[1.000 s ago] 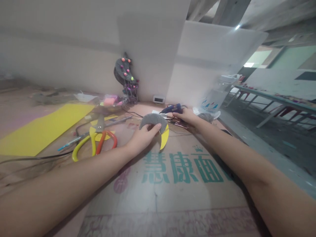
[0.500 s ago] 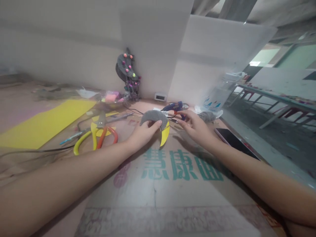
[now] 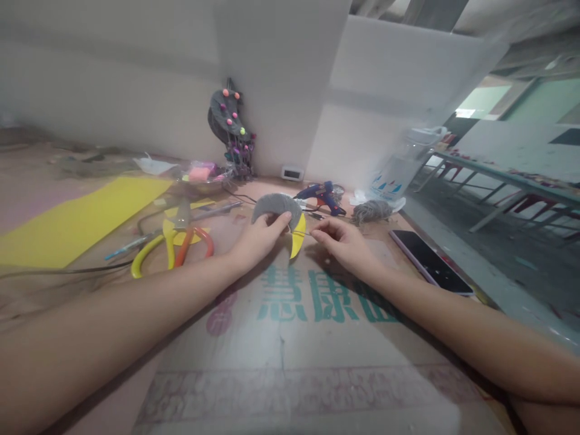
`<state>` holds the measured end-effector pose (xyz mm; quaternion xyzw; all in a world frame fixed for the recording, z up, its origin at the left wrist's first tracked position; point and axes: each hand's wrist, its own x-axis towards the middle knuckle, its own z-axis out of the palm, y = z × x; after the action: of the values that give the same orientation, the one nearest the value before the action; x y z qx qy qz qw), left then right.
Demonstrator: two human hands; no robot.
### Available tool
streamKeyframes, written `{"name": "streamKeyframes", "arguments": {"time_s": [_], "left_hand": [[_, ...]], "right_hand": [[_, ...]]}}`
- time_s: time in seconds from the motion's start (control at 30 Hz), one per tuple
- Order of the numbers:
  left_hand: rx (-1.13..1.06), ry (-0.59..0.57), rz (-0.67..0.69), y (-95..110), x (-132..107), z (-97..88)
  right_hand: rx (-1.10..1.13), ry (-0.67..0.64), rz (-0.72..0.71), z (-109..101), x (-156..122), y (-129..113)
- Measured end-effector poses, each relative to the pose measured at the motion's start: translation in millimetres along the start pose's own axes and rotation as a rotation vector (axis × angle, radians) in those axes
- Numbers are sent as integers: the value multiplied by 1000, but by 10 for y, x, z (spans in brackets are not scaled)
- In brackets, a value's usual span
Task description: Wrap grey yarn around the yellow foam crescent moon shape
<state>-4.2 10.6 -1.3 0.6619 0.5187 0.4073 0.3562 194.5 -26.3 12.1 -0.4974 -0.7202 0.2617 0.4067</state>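
A crescent of yellow card (image 3: 298, 238), mostly wrapped in grey yarn (image 3: 275, 206), is pinched by my left hand (image 3: 264, 237) between thumb and fingers. Its lower right tip is bare yellow. From that tip a short strand of grey yarn (image 3: 308, 234) runs to my right hand (image 3: 338, 239), whose thumb and forefinger are closed on it. Behind my right hand lies a loose bundle of grey yarn (image 3: 372, 211). A blue glue gun (image 3: 322, 196) rests just beyond the crescent.
Pliers with yellow and orange handles (image 3: 170, 241) and a yellow sheet (image 3: 86, 220) are on the left. A finished-looking grey moon ornament (image 3: 224, 115) leans at the wall near a small white display (image 3: 292, 173). A phone (image 3: 428, 260) and a clear bottle (image 3: 399, 163) are on the right.
My right hand has come down and closer to my body, and the strand now stretches across the yellow tip. My left hand keeps its hold on the crescent.
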Motion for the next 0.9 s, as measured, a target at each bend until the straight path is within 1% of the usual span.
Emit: {"name": "streamKeyframes", "arguments": {"time_s": [0.07,0.1,0.2,0.3,0.4,0.53,0.63,0.7,0.9], "left_hand": [[-3,2,5,10,-5,-4],[-5,4,10,13,-7,-4],[-12,10,17,22,-16,-1],[-13,8,20,34,-26,-1],[-23,3,10,38,-28,-4],[-25,5,9,28,-20,-8],[-9,7,23,22,-16,-8],[-3,6,29,23,-18,-6],[6,-28,8,10,-20,13]], "right_hand": [[-79,15,-63,7,-17,-3],[-95,3,-77,13,-26,-2],[-95,-42,-77,25,-43,6],[-121,-14,-78,16,-36,17],[-168,-3,-116,-2,-21,28],[-214,-67,-188,-3,-25,51],[-250,-113,-212,1,-30,80],[-273,-100,-202,-5,-16,94],[-311,10,-91,-50,56,90]]}}
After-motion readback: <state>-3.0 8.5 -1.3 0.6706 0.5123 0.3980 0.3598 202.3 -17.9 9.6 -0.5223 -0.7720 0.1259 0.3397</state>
